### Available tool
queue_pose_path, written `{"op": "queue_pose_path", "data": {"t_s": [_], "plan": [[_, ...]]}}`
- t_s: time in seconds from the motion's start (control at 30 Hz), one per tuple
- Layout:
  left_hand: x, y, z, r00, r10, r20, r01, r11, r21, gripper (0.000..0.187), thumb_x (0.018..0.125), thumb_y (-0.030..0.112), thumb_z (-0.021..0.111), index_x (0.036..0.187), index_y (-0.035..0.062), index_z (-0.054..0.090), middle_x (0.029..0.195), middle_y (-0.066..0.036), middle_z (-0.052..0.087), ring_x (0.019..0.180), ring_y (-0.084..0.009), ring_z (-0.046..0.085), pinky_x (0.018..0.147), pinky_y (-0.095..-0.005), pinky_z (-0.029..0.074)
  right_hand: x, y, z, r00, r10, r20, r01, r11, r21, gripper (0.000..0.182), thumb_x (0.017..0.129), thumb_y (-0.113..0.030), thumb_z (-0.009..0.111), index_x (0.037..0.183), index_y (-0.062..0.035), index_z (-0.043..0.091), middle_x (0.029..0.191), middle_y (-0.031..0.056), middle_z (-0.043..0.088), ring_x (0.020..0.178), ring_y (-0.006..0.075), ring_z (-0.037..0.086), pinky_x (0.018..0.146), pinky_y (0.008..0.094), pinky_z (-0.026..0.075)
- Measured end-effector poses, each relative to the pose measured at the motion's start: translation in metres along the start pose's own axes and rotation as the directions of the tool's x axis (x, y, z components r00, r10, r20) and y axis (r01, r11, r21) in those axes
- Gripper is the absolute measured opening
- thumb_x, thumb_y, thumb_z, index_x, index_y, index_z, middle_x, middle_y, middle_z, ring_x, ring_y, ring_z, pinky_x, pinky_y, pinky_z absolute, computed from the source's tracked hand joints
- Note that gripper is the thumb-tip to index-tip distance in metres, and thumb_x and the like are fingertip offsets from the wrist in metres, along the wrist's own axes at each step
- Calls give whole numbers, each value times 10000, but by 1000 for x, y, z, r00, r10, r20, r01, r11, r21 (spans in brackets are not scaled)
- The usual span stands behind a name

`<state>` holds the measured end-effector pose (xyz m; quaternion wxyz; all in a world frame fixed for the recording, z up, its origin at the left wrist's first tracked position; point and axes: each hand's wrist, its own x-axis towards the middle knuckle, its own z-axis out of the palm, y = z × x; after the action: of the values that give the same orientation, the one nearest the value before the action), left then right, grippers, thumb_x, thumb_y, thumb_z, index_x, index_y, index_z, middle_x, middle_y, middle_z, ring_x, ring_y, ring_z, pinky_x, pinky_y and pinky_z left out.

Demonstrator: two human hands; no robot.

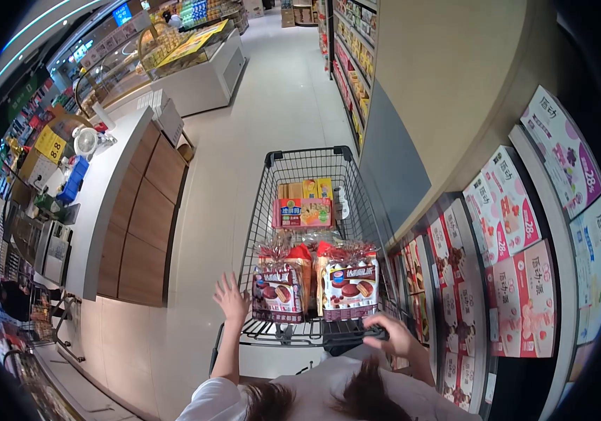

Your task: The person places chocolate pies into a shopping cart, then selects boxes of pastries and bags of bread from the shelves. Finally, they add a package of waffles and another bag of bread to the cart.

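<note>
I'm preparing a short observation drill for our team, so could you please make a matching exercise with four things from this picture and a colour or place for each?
Column one
1. Shopping cart
2. Two packs picturing chocolate pies
3. Small fan
4. Carton lying across the cart

Column two
A. White, on the counter
B. Mostly pink
C. Side by side at the near end of the cart
D. Black, with wire mesh sides

Right pairs: 1-D, 2-C, 3-A, 4-B
</note>
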<state>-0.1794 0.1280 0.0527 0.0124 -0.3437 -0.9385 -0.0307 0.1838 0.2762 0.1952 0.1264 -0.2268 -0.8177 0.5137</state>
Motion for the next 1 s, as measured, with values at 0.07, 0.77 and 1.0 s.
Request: {"op": "queue_pose_path", "data": {"t_s": [0.07, 0.77, 1.0], "plan": [[24, -18, 10, 954, -247, 169, 258, 965, -45, 660, 699, 325, 600, 1235, 49, 332, 1198, -196, 391, 1069, -361, 404, 855, -519, 304, 62, 22, -9, 927, 9, -376, -74, 985, -158, 396, 691, -118, 641, 1023, -19, 450, 1047, 154, 474, 985, 312, 478, 846, 346, 381], [304, -75, 92, 923, -203, 325, 331, 850, -409, 361, 811, 256, 467, 728, -83, 558, 683, -266, 559, 673, -393, 571, 583, -440, 458, 351, 162, -1, 671, 453, -588, -720, 588, -368, 311, 861, -281, 402, 1038, -30, 450, 749, 238, 571, 726, 413, 548, 636, 481, 431], [421, -75, 84, 884, -246, 396, 381, 872, -308, 389, 791, 332, 492, 835, -48, 559, 827, -240, 582, 803, -367, 571, 692, -441, 454, 435, 175, 8, 654, 394, -646, -701, 637, -321, 222, 846, -242, 431, 929, -36, 439, 756, 201, 580, 726, 384, 558, 627, 463, 438]]}}
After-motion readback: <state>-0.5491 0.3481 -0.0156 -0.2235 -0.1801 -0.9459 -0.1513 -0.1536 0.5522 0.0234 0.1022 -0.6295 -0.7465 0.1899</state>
